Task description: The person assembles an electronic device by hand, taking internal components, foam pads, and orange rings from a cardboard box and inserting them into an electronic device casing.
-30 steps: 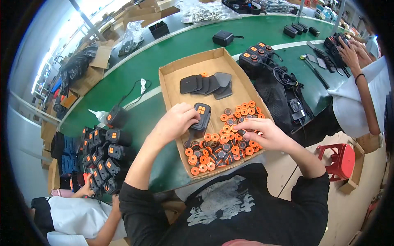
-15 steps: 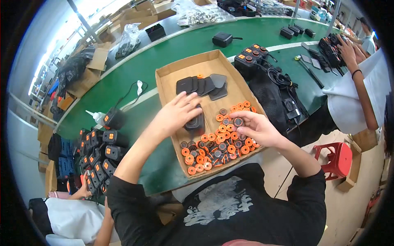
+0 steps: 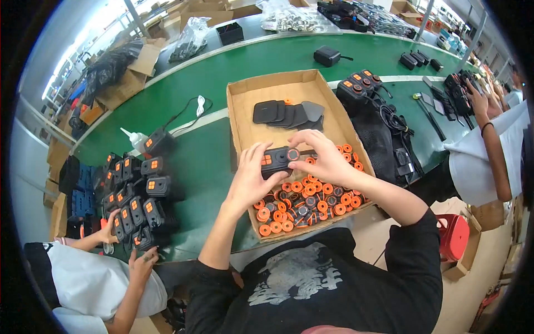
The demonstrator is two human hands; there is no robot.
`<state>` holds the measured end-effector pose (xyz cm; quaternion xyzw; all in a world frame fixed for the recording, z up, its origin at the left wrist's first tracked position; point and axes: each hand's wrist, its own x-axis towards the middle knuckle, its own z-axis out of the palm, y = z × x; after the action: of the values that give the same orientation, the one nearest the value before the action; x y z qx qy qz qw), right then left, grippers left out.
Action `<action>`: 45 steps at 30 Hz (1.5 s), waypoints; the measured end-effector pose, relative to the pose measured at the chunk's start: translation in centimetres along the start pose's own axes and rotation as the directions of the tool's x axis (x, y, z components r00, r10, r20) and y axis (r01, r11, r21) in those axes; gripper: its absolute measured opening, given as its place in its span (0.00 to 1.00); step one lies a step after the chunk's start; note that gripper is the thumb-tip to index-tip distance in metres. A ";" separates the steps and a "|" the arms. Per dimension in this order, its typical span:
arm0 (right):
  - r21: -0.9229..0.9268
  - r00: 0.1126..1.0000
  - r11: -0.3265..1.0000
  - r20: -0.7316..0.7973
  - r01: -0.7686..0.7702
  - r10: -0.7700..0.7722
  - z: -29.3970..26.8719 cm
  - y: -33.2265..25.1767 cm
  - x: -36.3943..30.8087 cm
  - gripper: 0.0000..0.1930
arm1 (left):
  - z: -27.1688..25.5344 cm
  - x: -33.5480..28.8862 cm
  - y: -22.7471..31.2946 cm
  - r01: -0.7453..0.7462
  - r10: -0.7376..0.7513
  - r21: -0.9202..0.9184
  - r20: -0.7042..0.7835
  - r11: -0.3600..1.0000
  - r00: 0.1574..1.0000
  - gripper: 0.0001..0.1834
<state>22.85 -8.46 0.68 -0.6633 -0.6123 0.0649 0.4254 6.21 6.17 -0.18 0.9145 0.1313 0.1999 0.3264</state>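
Above the cardboard tray (image 3: 240,103), my left hand (image 3: 247,177) grips a small black box-shaped device (image 3: 273,161) with orange squares on its face. My right hand (image 3: 329,161) pinches a round black knob with an orange ring (image 3: 293,155) against the right end of that device. Whether the knob is seated or only touching, I cannot tell. Beneath my hands, many orange and black knobs (image 3: 322,206) lie heaped in the tray's near part. Dark flat plates (image 3: 285,113) overlap in a row in its far part.
Left on the green bench stand several similar black devices (image 3: 158,186), with a co-worker's hands (image 3: 142,268) among them. A white squeeze bottle (image 3: 135,138) is behind. Right of the tray are more devices (image 3: 361,83) and coiled cable (image 3: 395,119). A red stool (image 3: 455,238) stands on the floor.
My left hand has lifted the black device from the tray and turned its orange squares upward. My right hand has brought the knob left to the device. The view has shifted slightly.
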 end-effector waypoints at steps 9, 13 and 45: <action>0.060 0.964 0.998 0.266 0.012 -0.027 0.4 0.9 1.7 0.21 | -0.2 -1.0 -1.1 -0.034 -0.004 -0.207 -0.182 0.978 0.983 0.20; 0.133 0.940 0.991 0.339 0.002 -0.048 0.4 1.3 1.9 0.21 | 0.0 -0.6 -1.1 -0.005 -0.033 -0.235 -0.158 0.972 0.987 0.19; 0.253 0.990 0.964 0.131 -0.085 0.053 1.4 1.4 2.4 0.19 | 1.9 1.6 -1.3 0.051 -0.133 -0.530 -0.118 0.846 0.984 0.15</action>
<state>23.64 -5.53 -0.03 -0.6180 -0.6002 0.1997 0.4668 8.34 6.69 -1.88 0.7655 0.1395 0.2803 0.5621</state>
